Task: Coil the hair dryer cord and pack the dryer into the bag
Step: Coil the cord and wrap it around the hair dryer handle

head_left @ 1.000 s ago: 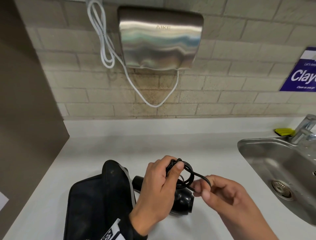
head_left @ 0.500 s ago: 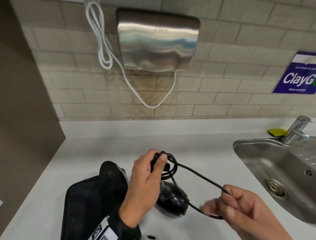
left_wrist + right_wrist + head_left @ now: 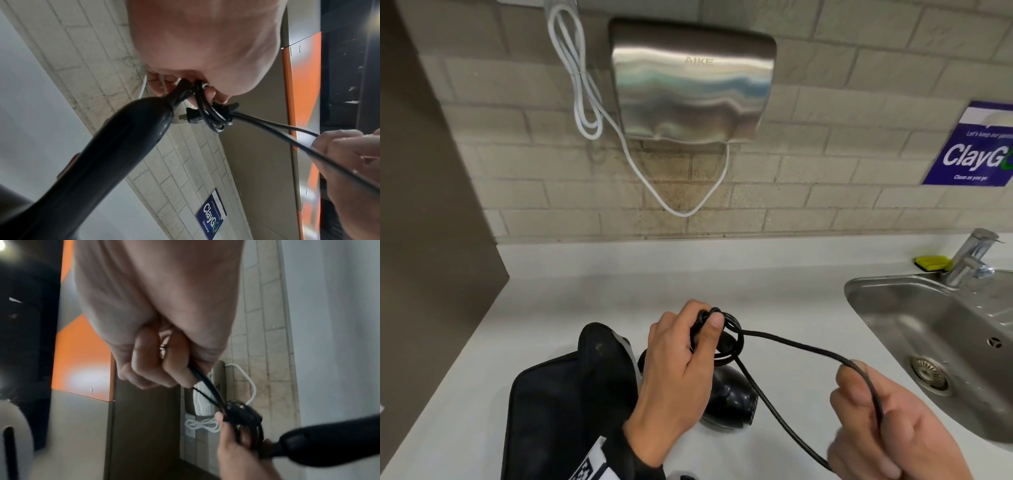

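Observation:
My left hand (image 3: 681,356) grips a small coil of black cord (image 3: 726,339) above the counter, thumb pressed over the loops. The black hair dryer (image 3: 729,401) hangs just below that hand; its handle (image 3: 115,146) fills the left wrist view, with the plug (image 3: 191,117) beside the coil. A doubled length of cord (image 3: 798,353) runs from the coil to my right hand (image 3: 873,418), which pinches the loop's far end. The right wrist view shows those fingers (image 3: 156,363) curled round the cord (image 3: 207,391). The black bag (image 3: 565,404) lies on the counter at lower left, its flap raised.
A steel sink (image 3: 935,342) with a tap (image 3: 969,257) is set into the white counter (image 3: 619,294) at right, a yellow sponge (image 3: 931,263) behind it. A metal hand dryer (image 3: 691,82) with a white cable (image 3: 585,85) hangs on the brick wall. A dark panel (image 3: 431,205) stands at left.
My right hand has pulled a loop of cord out from the coil, moving right and toward me. The left hand, still holding the coil, shifted slightly left and up.

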